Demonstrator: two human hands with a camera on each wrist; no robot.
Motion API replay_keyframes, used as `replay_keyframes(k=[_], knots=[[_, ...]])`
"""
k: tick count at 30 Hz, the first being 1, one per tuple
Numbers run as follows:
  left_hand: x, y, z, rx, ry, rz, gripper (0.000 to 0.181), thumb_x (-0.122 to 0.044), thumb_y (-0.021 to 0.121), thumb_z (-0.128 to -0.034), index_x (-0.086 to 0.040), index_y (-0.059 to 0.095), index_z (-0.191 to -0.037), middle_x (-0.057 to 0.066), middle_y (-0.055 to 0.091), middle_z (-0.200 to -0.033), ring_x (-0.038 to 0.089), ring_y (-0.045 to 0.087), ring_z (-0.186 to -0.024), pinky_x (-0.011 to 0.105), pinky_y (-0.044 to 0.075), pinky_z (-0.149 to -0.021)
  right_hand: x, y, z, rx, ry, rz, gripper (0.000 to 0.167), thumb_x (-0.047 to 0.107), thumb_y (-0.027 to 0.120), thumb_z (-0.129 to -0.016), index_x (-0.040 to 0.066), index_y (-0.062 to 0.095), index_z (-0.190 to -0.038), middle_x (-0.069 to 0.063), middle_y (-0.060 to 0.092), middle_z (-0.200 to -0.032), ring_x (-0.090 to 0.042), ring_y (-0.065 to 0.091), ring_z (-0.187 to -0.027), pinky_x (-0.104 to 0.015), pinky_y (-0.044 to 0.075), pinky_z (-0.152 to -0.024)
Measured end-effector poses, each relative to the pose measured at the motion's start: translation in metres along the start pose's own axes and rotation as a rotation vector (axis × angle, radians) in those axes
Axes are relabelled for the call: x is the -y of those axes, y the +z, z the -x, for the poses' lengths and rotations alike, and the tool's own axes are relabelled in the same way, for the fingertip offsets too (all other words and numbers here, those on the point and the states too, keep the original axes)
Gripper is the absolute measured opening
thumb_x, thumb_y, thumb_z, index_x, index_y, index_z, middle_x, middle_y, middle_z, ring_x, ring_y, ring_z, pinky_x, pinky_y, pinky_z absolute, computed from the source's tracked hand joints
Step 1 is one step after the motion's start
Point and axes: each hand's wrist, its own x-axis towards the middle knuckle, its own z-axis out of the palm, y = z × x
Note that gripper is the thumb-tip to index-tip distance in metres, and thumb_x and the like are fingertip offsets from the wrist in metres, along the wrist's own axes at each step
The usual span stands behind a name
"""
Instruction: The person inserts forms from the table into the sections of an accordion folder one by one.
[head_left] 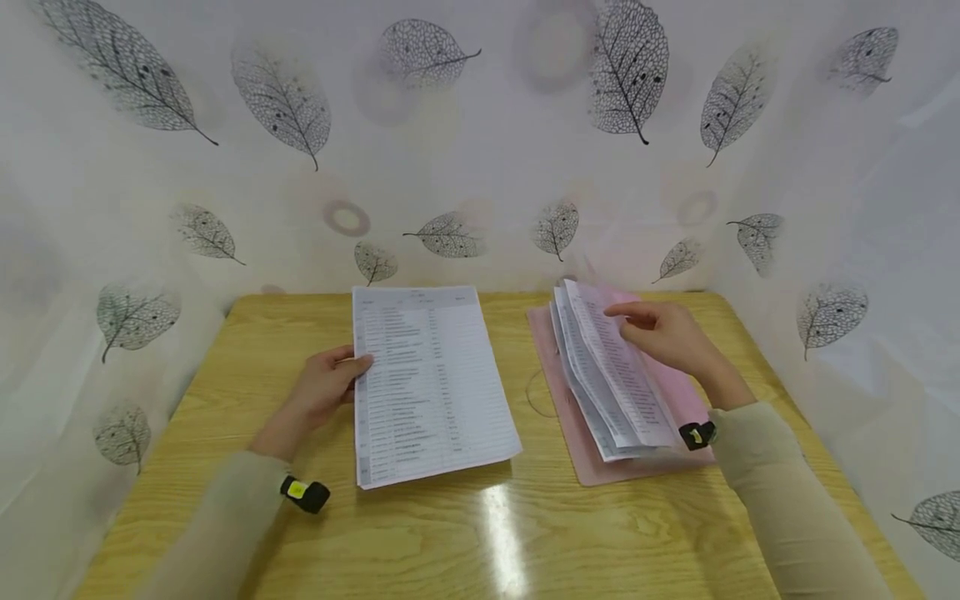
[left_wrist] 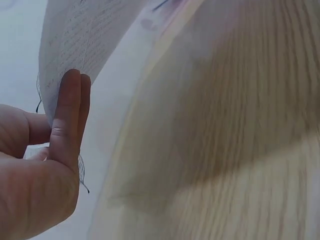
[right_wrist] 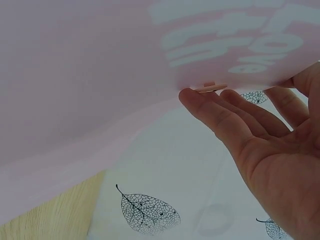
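Observation:
My left hand (head_left: 322,387) grips a sheaf of printed sheets (head_left: 435,383) by its left edge, thumb on top and fingers behind. The sheaf is tilted above the table. From the left wrist view, the straight fingers (left_wrist: 65,117) lie against the back of the paper. At the right, my right hand (head_left: 667,333) pinches the edge of a pink folder's translucent cover, which is raised. White lettering shows on the folder cover (right_wrist: 90,75) in the right wrist view, with a small orange-pink tab (right_wrist: 212,88) at the fingertips. More printed sheets (head_left: 615,375) lie fanned inside the folder (head_left: 588,467).
The wood-grain table (head_left: 405,550) carries the folder on its right half. A pale curtain (head_left: 480,167) printed with dark skeleton leaves hangs behind the table and along both sides. Black bands with yellow marks (head_left: 298,490) are on both wrists.

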Motion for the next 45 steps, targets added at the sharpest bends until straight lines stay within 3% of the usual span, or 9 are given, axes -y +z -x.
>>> replay_keyframes(k=[12,27,45], knots=[[-0.013,0.048,-0.015,0.042,0.067,0.018,0.046,-0.021,0.057,-0.1099,0.005,0.052,-0.148,0.021,0.075,-0.122,0.013,0.077,-0.087,0.028,0.066,-0.073,-0.001,0.001,-0.001,0.004,0.007,0.0,0.034,0.017,0.06,-0.102,0.012,0.074,-0.132,-0.017,0.071,-0.131,-0.025,0.06,-0.095,-0.019,0.05,-0.077],[-0.028,0.102,-0.03,0.051,0.02,0.103,0.043,-0.017,0.06,-0.108,0.005,0.057,-0.144,0.026,0.073,-0.125,0.015,0.076,-0.083,0.028,0.066,-0.072,0.003,0.002,-0.002,0.007,0.021,0.015,0.034,0.017,0.059,-0.102,0.011,0.074,-0.132,-0.017,0.07,-0.131,-0.026,0.06,-0.096,-0.021,0.05,-0.077],[-0.03,0.134,-0.045,0.034,-0.024,0.174,0.041,-0.013,0.062,-0.1067,0.004,0.059,-0.143,0.027,0.072,-0.126,0.017,0.076,-0.083,0.027,0.066,-0.071,0.002,0.002,-0.002,0.014,0.032,-0.001,0.034,0.018,0.06,-0.102,0.013,0.074,-0.133,-0.016,0.07,-0.134,-0.025,0.062,-0.099,-0.021,0.052,-0.08]])
